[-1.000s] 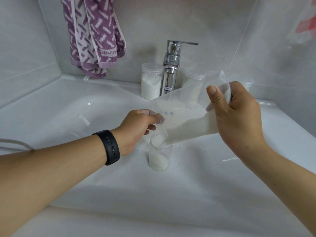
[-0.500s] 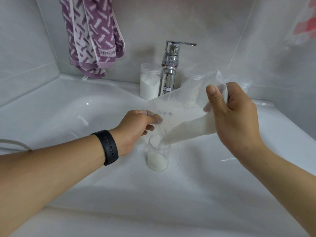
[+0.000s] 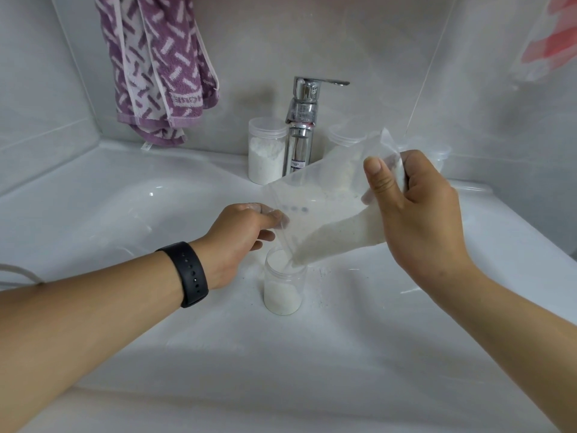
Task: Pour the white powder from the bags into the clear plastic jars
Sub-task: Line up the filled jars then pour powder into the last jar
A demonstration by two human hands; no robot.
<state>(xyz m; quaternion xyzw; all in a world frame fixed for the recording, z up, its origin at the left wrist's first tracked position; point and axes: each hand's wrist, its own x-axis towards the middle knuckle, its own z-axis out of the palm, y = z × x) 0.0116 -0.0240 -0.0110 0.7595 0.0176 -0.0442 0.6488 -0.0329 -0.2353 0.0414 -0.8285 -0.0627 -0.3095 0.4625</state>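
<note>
Open jar (image 3: 283, 290) stands upright in the sink (image 3: 125, 214), partly filled with white powder (image 3: 337, 242). Clear bag (image 3: 324, 207) is held tilted above it, lower corner at the jar mouth, powder gathered toward that corner. Left hand (image 3: 242, 235) pinches the bag's lower edge; right hand (image 3: 415, 210) grips its raised end, thumb in front. A second jar (image 3: 267, 151) with powder stands just beside the tap (image 3: 301, 129). Towel (image 3: 156, 67) hangs behind.
</note>
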